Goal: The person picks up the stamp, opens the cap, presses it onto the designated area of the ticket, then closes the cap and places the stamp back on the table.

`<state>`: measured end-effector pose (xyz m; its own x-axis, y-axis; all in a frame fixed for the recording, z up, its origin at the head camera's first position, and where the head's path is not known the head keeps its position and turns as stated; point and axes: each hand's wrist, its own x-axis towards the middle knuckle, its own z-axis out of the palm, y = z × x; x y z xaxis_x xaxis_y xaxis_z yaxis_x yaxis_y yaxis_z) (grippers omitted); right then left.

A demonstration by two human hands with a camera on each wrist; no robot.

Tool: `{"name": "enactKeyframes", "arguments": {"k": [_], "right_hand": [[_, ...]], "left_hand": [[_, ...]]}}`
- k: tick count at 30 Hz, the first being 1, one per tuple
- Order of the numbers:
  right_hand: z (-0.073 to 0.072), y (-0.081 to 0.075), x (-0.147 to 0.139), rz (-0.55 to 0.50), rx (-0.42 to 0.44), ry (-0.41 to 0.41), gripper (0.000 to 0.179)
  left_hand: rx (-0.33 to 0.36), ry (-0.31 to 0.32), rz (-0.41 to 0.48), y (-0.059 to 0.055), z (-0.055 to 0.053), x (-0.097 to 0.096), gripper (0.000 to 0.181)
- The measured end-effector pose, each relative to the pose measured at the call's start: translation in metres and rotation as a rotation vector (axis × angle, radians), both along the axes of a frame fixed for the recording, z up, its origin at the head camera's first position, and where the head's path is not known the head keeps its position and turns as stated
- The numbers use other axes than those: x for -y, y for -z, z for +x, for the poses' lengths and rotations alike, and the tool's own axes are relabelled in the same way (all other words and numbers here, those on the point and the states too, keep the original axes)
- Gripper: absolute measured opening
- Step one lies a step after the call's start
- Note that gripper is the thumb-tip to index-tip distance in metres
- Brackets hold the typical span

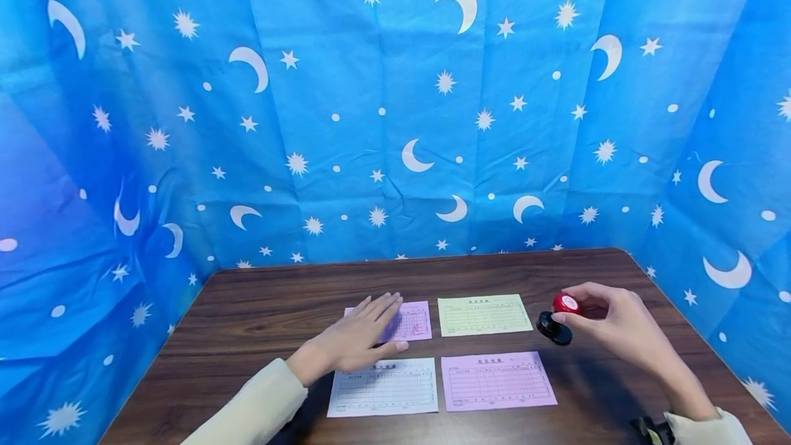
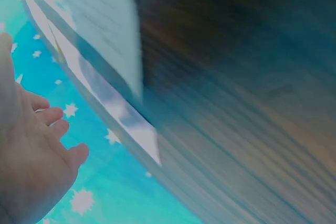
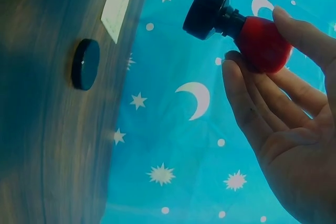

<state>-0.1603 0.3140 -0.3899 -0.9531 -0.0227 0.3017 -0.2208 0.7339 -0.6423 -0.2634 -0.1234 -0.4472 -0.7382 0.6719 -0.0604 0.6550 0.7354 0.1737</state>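
My right hand (image 1: 612, 314) pinches a stamp by its red knob (image 3: 265, 44), thumb on one side and fingers on the other. The stamp's black base (image 3: 207, 11) is held up above the table. Below it, a round black cap (image 3: 85, 64) lies on the wood. My left hand (image 1: 361, 335) is spread flat, palm down, over the far-left pink slip (image 1: 421, 313) and partly hides it. A red mark shows at that slip's lower right. In the left wrist view, the left hand (image 2: 37, 150) has its fingers extended and holds nothing.
Three more printed slips lie on the dark wooden table (image 1: 259, 307): a yellow-green one (image 1: 485, 314) at the back, a white one (image 1: 383, 390) at front left and a pink one (image 1: 497, 381) at front right. A blue star-and-moon curtain (image 1: 395, 122) surrounds the table's far sides.
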Motion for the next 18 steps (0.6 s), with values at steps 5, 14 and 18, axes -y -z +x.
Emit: {"name": "enactKeyframes", "arguments": {"k": [5,14,18], "right_hand": [[0.003,0.001,-0.006,0.009,-0.01,-0.005,0.032],[0.009,0.007,-0.013,0.021,0.025,0.006,0.036],[0.01,0.01,-0.016,0.037,0.03,0.018,0.036]], "left_hand": [[-0.013,0.039,0.006,-0.002,-0.004,-0.026,0.089],[-0.008,0.077,-0.032,0.005,-0.018,-0.054,0.089],[0.025,0.076,-0.075,0.011,-0.025,-0.067,0.087]]}}
